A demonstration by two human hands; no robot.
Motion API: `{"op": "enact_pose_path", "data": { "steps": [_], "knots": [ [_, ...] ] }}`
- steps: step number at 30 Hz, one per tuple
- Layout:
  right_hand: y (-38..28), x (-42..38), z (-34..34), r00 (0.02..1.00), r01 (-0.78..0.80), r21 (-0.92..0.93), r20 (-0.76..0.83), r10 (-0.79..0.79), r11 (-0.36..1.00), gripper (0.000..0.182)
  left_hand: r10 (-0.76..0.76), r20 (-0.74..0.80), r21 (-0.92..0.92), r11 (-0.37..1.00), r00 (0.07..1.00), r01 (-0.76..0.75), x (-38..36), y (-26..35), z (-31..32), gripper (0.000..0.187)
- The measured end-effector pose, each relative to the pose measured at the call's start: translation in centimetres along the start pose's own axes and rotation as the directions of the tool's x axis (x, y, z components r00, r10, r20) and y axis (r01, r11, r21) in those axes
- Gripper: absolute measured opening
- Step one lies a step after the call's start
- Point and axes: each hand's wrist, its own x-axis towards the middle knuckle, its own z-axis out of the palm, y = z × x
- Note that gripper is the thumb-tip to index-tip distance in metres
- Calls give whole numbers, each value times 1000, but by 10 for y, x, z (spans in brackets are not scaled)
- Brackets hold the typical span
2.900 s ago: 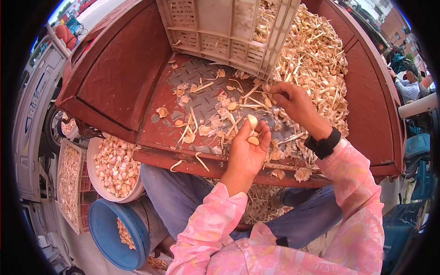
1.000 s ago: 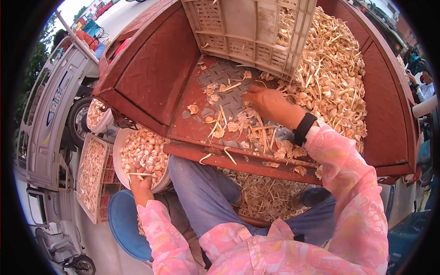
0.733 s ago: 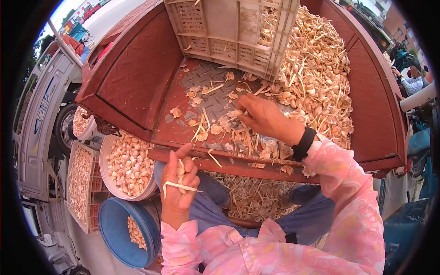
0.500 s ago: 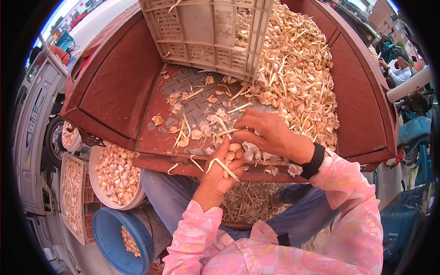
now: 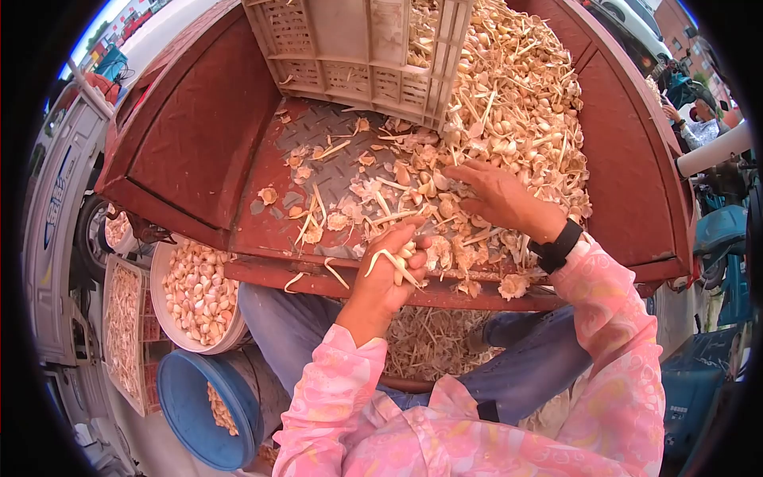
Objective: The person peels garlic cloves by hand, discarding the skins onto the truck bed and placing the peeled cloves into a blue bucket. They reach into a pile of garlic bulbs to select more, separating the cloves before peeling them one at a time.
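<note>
White crate (image 5: 342, 32): top chopped off by the upper edge, also blocks part of the garlic pile (image 5: 520, 103)
Left hand (image 5: 389, 270): curled fingers hide some of the cloves (image 5: 409, 253), can't get a count
Right hand (image 5: 505, 199): palm's out of sight, can't tell if it's touching the pile
Blue bucket (image 5: 181, 405): rim covers some contents
Truck lettering (image 5: 56, 208): too smeared to read
Person far right (image 5: 699, 129): tiny, blurry, lower body lost behind the white pole (image 5: 719, 149)

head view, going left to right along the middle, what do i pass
Grey truck → red-sided crate → white bucket → left hand → right hand → black wristband → white pole
</note>
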Motion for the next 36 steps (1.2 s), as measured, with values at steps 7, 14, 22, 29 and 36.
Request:
{"op": "enact_pose_path", "data": {
  "steps": [7,14,22,29,36],
  "knots": [
    [-9,-18,-17,975,-28,-104,-220,5,994,19,76,123,0,997,990,-77,-27,21,-6,22],
    [-24,22,27,1000,4,-202,-14,-7,979,13,184,82,144,970,980,-194,-28,32,10,26],
    [-35,8,23,985,-170,807,121,123,566,14,68,27,119,990,997,-71,-16,6,7,27],
    [-66,-5,17,999,-8,746,29,-21,666,9,-42,139,-58,997,989,51,-12,-7,-5,27],
    [-27,10,25,962,-154,399,-149,230,904,12,358,108,-197,922,928,-333,-138,57,-44,28]
  ]
}}
